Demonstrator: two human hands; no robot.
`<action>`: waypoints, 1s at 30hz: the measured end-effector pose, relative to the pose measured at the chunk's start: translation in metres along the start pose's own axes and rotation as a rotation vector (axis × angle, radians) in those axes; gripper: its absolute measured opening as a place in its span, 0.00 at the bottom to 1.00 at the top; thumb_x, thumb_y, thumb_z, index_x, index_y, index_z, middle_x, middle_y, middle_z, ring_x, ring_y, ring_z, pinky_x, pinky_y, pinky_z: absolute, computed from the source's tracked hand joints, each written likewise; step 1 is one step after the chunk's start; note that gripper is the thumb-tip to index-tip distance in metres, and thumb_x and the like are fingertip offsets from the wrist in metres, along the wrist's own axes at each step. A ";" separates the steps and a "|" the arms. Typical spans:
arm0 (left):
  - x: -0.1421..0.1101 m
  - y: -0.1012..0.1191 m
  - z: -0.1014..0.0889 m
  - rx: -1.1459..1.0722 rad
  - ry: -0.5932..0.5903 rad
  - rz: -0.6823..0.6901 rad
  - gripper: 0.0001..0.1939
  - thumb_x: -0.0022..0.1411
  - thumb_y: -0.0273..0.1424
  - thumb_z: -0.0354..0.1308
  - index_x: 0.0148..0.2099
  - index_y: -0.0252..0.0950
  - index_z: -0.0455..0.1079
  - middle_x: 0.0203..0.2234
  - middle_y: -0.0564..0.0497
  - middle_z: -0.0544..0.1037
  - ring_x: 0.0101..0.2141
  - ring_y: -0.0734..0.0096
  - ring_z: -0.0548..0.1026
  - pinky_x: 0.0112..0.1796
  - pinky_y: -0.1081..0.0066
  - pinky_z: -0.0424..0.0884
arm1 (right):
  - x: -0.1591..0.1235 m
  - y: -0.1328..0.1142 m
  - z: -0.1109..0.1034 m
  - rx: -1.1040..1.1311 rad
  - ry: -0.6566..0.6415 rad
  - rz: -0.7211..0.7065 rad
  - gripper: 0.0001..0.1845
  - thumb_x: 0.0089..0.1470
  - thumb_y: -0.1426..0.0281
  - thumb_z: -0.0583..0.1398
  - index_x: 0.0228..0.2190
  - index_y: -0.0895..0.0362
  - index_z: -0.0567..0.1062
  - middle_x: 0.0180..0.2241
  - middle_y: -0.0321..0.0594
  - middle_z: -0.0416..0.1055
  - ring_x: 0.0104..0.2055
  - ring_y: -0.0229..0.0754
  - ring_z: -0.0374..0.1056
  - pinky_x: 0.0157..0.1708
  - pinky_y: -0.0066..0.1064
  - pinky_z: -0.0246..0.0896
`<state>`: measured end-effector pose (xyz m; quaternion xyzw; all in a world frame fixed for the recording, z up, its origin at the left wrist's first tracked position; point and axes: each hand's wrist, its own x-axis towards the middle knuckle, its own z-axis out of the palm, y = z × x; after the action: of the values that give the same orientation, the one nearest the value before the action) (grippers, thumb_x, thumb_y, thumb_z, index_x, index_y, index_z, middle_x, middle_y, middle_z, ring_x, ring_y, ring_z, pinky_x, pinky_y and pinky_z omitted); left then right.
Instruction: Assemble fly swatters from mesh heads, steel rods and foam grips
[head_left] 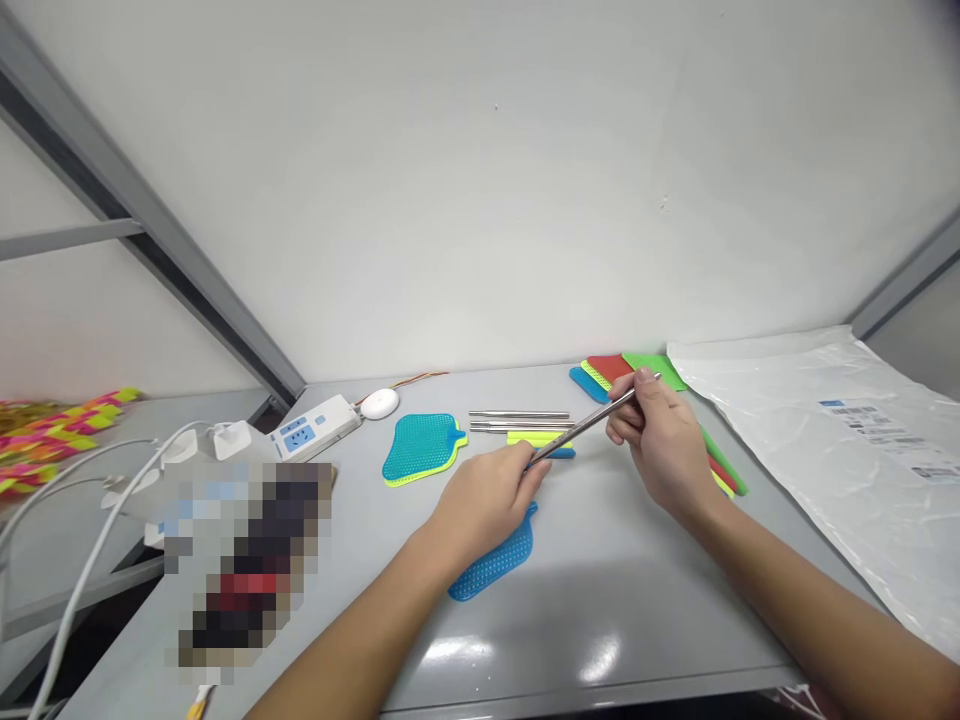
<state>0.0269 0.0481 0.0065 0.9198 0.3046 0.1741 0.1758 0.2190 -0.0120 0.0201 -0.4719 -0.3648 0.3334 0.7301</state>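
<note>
The work surface is a smooth grey tabletop point(600, 600) with a glossy finish; ceiling light reflects near its front edge. A plain white wall point(480, 180) closes the far side, and grey metal frame bars point(150, 240) run diagonally at 10 o'clock.

The left hand point(480, 500) is closed in a pinch on the lower end of a thin silver metal rod point(592, 420). The right hand point(660, 430) pinches the upper end of the same rod between thumb and fingers. The rod is held above the table, tilted upward toward 2 o'clock.

Under the left hand lies a blue perforated plastic swatter head point(495, 565), partly covered by the wrist. At 11 o'clock from the left hand lies a teal perforated head with a yellow-green rim point(420, 448). Two more silver rods point(517, 420) lie parallel at 12 o'clock, just beyond a yellow-green plastic strip point(529, 438).

Behind the right hand, at 12 o'clock, a fan of blue, red and green plastic heads point(615, 370) rests on the table. A clear plastic bag with a printed label point(840, 440) lies flat at 3 o'clock; its contents cannot be determined.

At 9 o'clock sit a white power strip with blue sockets point(311, 428), a small white oval device point(379, 403) and white cables point(97, 480).
</note>
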 end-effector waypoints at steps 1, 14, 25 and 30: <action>0.000 0.000 0.000 0.005 -0.003 -0.012 0.17 0.69 0.41 0.42 0.32 0.39 0.61 0.24 0.52 0.71 0.24 0.68 0.68 0.24 0.70 0.54 | -0.003 0.003 0.002 0.002 -0.004 -0.014 0.22 0.57 0.49 0.55 0.27 0.55 0.71 0.19 0.26 0.41 0.19 0.31 0.42 0.20 0.26 0.51; -0.002 0.007 0.003 -0.230 0.029 -0.030 0.12 0.66 0.40 0.49 0.46 0.40 0.63 0.32 0.51 0.74 0.31 0.65 0.72 0.30 0.69 0.64 | -0.026 0.015 0.016 -0.168 -0.171 -0.078 0.21 0.61 0.53 0.50 0.31 0.55 0.72 0.17 0.29 0.51 0.20 0.34 0.52 0.22 0.29 0.53; -0.003 0.005 0.005 -0.270 -0.003 0.123 0.14 0.66 0.39 0.51 0.51 0.41 0.65 0.47 0.47 0.71 0.49 0.60 0.67 0.50 0.58 0.64 | -0.009 -0.006 0.002 -0.441 0.119 -0.680 0.24 0.65 0.60 0.48 0.19 0.55 0.61 0.18 0.34 0.55 0.23 0.37 0.57 0.25 0.34 0.53; -0.001 0.005 0.006 -0.204 -0.061 0.168 0.14 0.66 0.40 0.51 0.49 0.40 0.66 0.46 0.48 0.72 0.48 0.60 0.67 0.49 0.58 0.65 | -0.009 0.001 0.004 -0.423 0.103 -0.743 0.23 0.65 0.60 0.47 0.19 0.54 0.60 0.18 0.33 0.54 0.22 0.37 0.57 0.25 0.34 0.54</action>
<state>0.0311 0.0423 0.0030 0.9243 0.2017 0.1905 0.2622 0.2110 -0.0176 0.0188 -0.4639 -0.5335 -0.0581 0.7049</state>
